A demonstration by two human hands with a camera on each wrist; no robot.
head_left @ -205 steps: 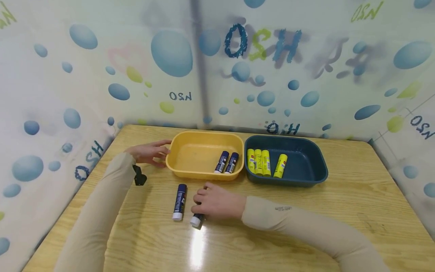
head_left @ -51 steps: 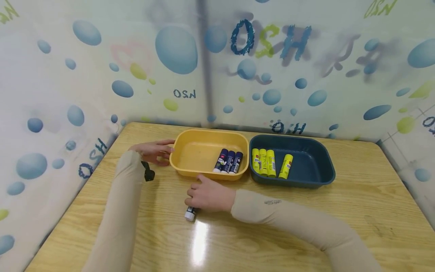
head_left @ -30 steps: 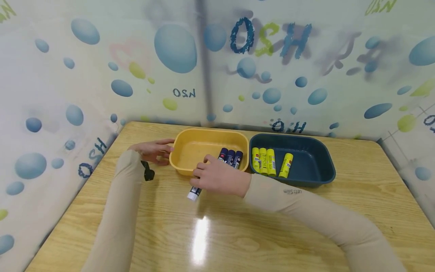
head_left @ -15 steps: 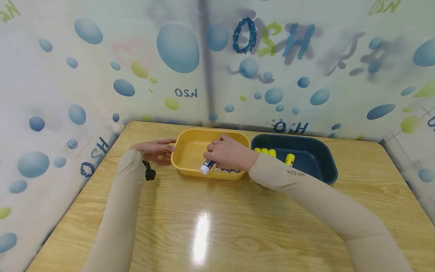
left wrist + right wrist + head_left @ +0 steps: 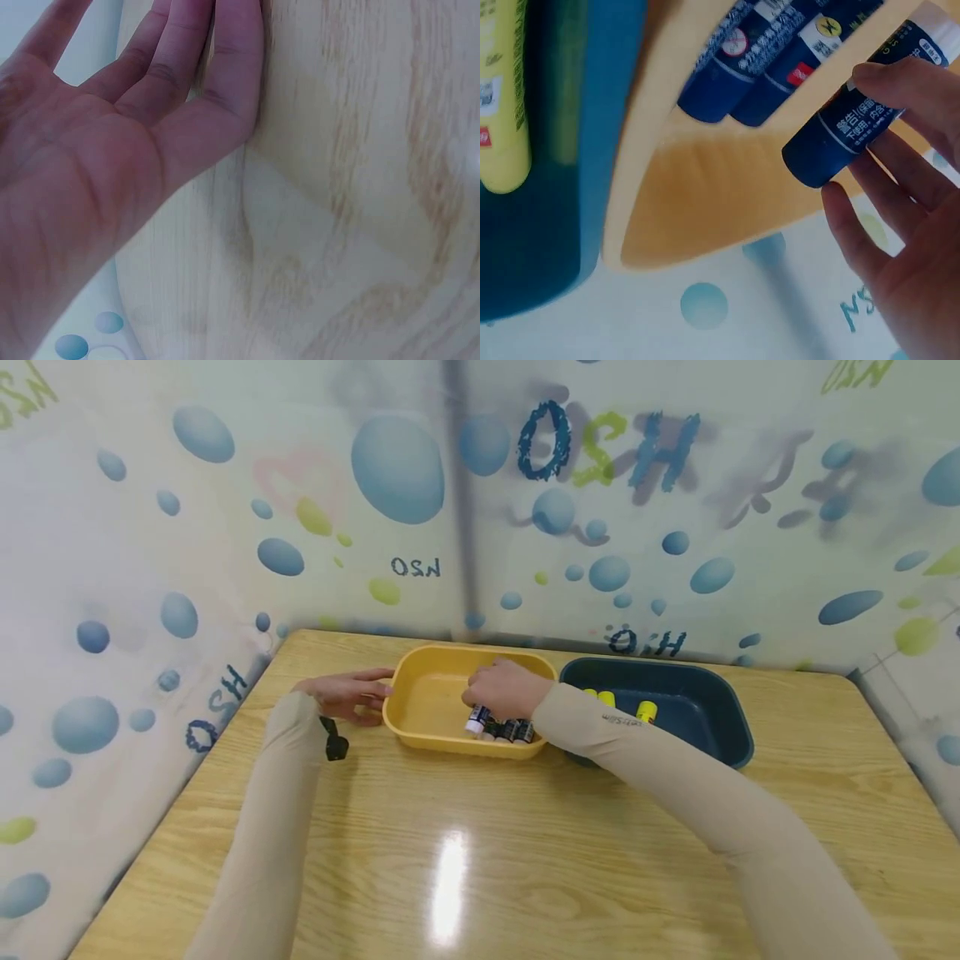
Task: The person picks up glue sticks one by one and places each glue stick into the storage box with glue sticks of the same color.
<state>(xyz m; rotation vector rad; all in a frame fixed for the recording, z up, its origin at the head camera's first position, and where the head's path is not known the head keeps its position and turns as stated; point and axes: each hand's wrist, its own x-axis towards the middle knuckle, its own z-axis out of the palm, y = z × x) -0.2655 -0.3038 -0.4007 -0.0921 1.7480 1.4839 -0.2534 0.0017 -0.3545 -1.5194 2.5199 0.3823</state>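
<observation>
My right hand (image 5: 508, 687) is over the right half of the yellow tray (image 5: 423, 702). Its thumb and fingers pinch a navy glue stick (image 5: 855, 112) with a white end, which sits tilted. Beside it, three navy glue sticks (image 5: 507, 732) lie in a row in the tray, partly hidden by the hand. At the tray's left end is my left hand (image 5: 347, 695), its fingertips against the outer wall. In the left wrist view the left hand's fingers (image 5: 232, 75) look loosely bent, and their tips are out of frame.
Touching the yellow tray on its right is a dark blue tray (image 5: 701, 722) with yellow glue sticks (image 5: 647, 712), some hidden by my right sleeve (image 5: 600, 727). Both stand on a wooden table (image 5: 375, 852) near the patterned wall (image 5: 495, 527) behind.
Two navy glue sticks have left the tabletop: one joined the row in the yellow tray, the other was lifted over the rim in my right hand. The left hand stayed at the tray's end.
</observation>
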